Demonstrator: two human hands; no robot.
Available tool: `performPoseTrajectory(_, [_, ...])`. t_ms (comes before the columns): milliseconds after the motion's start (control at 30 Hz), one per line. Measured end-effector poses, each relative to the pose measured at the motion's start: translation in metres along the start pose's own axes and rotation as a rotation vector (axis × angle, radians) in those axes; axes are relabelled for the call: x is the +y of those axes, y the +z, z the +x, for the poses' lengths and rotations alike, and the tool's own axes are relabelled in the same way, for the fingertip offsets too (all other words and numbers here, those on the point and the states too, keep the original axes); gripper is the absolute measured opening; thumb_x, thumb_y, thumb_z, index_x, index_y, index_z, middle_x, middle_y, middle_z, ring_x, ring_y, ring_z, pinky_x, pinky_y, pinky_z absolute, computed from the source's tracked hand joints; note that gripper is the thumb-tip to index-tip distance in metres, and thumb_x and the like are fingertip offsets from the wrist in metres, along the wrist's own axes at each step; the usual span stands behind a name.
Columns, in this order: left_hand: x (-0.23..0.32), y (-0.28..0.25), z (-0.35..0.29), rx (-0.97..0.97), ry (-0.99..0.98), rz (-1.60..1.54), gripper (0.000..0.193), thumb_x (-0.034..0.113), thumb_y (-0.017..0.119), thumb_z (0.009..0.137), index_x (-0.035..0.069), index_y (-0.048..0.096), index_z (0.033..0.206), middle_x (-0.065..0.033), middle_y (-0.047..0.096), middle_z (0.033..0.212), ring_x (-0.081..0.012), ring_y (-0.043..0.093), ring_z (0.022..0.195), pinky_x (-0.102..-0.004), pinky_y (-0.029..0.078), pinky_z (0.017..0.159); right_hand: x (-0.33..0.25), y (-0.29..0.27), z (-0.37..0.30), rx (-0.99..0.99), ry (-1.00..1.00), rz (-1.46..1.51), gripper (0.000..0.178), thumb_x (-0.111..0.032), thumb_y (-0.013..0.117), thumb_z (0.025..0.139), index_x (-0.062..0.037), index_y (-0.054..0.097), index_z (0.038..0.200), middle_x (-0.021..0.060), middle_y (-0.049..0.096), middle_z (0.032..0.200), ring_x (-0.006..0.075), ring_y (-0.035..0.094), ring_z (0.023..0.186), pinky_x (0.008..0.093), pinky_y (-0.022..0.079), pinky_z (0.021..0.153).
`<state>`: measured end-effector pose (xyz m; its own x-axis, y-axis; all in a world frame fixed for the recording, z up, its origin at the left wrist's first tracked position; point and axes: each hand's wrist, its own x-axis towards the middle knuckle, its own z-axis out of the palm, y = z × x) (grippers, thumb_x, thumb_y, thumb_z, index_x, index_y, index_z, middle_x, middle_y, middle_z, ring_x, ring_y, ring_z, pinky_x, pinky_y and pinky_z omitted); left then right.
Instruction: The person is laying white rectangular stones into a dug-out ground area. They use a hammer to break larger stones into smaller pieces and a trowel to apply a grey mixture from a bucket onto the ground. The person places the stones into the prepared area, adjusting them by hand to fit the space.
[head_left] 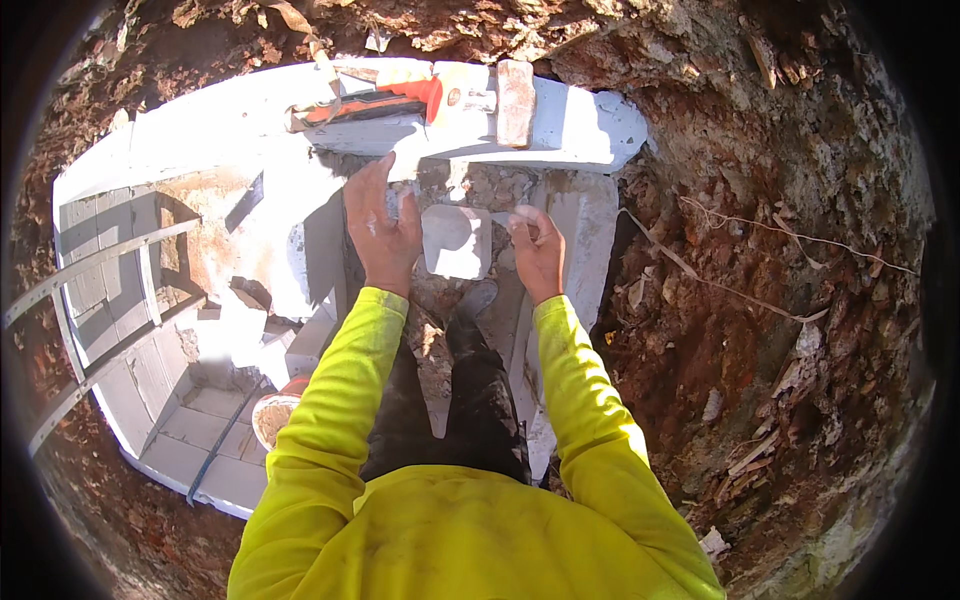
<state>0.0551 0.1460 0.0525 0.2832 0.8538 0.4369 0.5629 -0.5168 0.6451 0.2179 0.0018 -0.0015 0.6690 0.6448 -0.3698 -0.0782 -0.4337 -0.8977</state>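
Note:
My left hand [383, 228] is open, its fingers stretched toward the white block ledge and the thumb apart. Beside it, a pale, flat square piece with rounded corners [457, 243] lies between my hands, partly in shadow. To its right my right hand [538, 258] is closed, thumb and fingers pinched together. A thin greyish bit shows at those fingertips, toward the pale piece; whether the two are joined, I cannot tell. My boot [478, 298] stands just below, on rough ground in a narrow trench.
On the white ledge [220, 115] lie an orange-and-black tool [370, 105] and a hammer with a blocky head [515, 103]. A metal ladder [110, 265] leans into the block-walled pit at left, near a bucket [278, 410]. An earth bank [760, 330] with loose wire rises at right.

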Motion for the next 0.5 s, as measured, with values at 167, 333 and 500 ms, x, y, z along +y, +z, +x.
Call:
performPoseTrajectory(167, [-0.035,0.000,0.103,-0.304,0.194,0.107,0.061,0.006,0.073,0.069,0.008,0.054,0.128,-0.0163,0.051,0.129,-0.0321,0.045,0.124,-0.0485,0.038,0.102,-0.036,0.078,0.010,-0.270,0.113,0.274,0.019,-0.013,0.052,0.098,-0.0016,0.062,0.110,0.0039,0.065,0.088,0.0122,0.063,0.078,0.0277,0.052,0.068])
performPoseTrajectory(333, [-0.038,0.030,0.148,-0.474,0.459,0.296,0.047,0.019,0.078,0.064,0.010,0.061,0.107,-0.0064,0.062,0.107,-0.0300,0.052,0.112,-0.0516,0.034,0.099,-0.059,0.123,0.063,-0.031,0.196,0.586,0.038,-0.036,0.048,0.099,-0.0003,0.062,0.103,0.0111,0.068,0.085,0.0210,0.068,0.072,0.0308,0.055,0.063])
performPoseTrajectory(500, [-0.068,0.029,0.149,-0.415,0.628,-0.065,0.038,0.019,0.078,0.064,0.012,0.063,0.098,-0.0051,0.063,0.093,-0.0282,0.060,0.088,-0.0435,0.044,0.084,-0.076,0.140,0.068,0.098,0.242,0.644,0.049,-0.049,0.053,0.095,-0.0001,0.060,0.092,0.0122,0.066,0.080,0.0177,0.065,0.064,0.0319,0.055,0.059])
